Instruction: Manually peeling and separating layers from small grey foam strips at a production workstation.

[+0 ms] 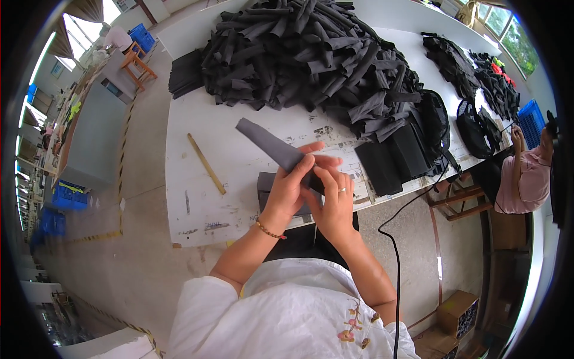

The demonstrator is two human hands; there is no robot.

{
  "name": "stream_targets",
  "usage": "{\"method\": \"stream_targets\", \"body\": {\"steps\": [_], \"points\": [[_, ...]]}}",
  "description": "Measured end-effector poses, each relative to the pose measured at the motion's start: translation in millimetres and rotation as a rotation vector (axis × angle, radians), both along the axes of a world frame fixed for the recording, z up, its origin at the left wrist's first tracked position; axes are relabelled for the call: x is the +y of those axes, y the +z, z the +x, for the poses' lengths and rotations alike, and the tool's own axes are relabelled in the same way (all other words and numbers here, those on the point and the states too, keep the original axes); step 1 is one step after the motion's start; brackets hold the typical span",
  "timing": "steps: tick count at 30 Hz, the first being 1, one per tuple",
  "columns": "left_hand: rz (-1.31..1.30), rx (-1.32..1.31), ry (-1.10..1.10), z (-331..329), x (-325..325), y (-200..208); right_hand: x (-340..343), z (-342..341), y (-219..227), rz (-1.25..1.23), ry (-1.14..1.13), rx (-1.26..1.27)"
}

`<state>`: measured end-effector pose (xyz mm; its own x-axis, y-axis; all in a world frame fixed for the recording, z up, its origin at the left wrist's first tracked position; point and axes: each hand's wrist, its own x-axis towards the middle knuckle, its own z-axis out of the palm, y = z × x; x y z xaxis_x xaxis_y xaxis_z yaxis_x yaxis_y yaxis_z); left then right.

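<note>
A dark grey folded strip of fabric (267, 142) is up in front of me, slanting from upper left down into my hands. My left hand (287, 190) is closed round its lower part, thumb on top. Close against it, my right hand (336, 203), with a ring on it, pinches the lower end of the same strip. The fingers partly hide that end. Beneath my hands, a dark grey piece (263, 182) lies at the table's near edge, mostly covered by my left hand and wrist.
On the white table (197, 125) rises a large heap of dark fabric strips (311, 54). Neat dark stacks (394, 155) lie at right, beside a black mesh bag (435, 119). A wooden ruler-like stick (206, 163) rests at left. A black cable (394, 239) hangs down; a co-worker (523, 173) sits far right.
</note>
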<state>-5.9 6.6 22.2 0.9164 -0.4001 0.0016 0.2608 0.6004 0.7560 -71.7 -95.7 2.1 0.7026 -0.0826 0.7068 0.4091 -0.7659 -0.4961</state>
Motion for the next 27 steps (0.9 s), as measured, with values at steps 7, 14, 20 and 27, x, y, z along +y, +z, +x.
{"method": "stream_targets", "body": {"steps": [7,14,20,27], "points": [[-0.099,-0.126,-0.027,-10.1,-8.0,-20.9,-8.0,-11.5,-18.7,-0.027,0.047,0.1],[-0.104,0.017,0.02,-2.9,1.0,-24.6,-11.5,-17.9,-4.5,-0.048,0.014,0.223],[-0.234,0.138,-0.052,-25.5,-19.3,-30.0,-19.9,-7.1,-1.1,-0.025,0.126,0.158],[-0.16,0.23,-0.057,-12.2,-13.4,-29.2,-33.1,-13.9,-6.1,-0.099,0.132,0.262]]}}
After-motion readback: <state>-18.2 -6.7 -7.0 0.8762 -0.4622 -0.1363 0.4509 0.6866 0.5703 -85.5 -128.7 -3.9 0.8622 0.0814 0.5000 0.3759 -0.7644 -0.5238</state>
